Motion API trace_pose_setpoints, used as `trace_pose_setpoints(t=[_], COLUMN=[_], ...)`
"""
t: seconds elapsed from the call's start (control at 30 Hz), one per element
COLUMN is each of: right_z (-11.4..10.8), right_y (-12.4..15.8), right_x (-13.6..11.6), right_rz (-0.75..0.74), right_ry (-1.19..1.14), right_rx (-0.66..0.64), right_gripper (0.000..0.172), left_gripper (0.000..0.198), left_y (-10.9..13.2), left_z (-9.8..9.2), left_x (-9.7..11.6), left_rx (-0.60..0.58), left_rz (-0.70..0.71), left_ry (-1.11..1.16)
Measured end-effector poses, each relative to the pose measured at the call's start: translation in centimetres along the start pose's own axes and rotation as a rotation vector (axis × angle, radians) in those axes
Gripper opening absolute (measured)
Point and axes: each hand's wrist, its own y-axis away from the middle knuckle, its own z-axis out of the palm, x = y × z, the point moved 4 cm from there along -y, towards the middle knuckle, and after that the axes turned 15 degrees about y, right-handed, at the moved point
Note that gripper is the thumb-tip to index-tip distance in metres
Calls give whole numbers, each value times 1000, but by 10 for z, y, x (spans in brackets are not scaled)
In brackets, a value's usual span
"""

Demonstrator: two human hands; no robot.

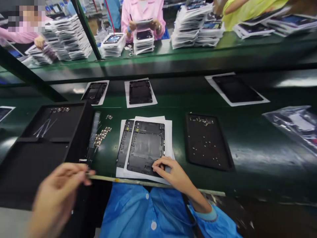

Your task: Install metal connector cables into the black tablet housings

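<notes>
My left hand (59, 190), smeared by motion, is raised at the table's front edge beside the black foam tray. Its thumb and forefinger pinch a tiny dark piece that I cannot make out. My right hand (174, 173) rests on the lower right corner of a black tablet housing (147, 145), fingertips pinched together against it; whatever they hold is hidden. That housing lies on white sheets, partly over a second black housing (123, 145) to its left. Left of both, small metallic parts (101, 137) lie in a cluster on the green table.
The black foam tray (71, 142) at left holds thin strips and small parts. A shallow black tray (208, 142) at right carries scattered tiny pieces. Further housings (140, 92) lie on paper behind. A plastic bag (297, 124) lies far right. People work across the bench among stacks (189, 26).
</notes>
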Motion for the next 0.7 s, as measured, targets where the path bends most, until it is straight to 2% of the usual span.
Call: trace_pose_setpoints(t=[0.03,0.07,0.13,0.17,0.23,0.3,0.47,0.7], right_z=[0,-1,-3,-3,-4,-4,-3,-2], right_y=[-1,-1,-2,-3,-4,-5,-7,-7], right_x=[0,0,0,0,0,0,1,4], right_rz=[-4,-9,-11,-11,-11,-10,-3,19], right_ry=[6,11,16,15,7,-14,-48,-23], right_rx=[-11,-20,-36,-43,-57,-68,-83,-127], right_gripper=[16,15,14,13,13,14,16,15], left_gripper=[26,25,27,29,32,31,27,24], left_y=[6,9,8,6,1,-1,3,4], left_z=[31,61,115,135,161,172,176,181], left_x=[-14,-27,-46,-53,-61,-62,-57,-61], left_rx=[-71,-144,-285,-344,-423,-480,-582,-634], left_rz=[-25,-59,-83,-92,-100,-110,-150,-176], left_ry=[183,267,310,319,344,386,440,468])
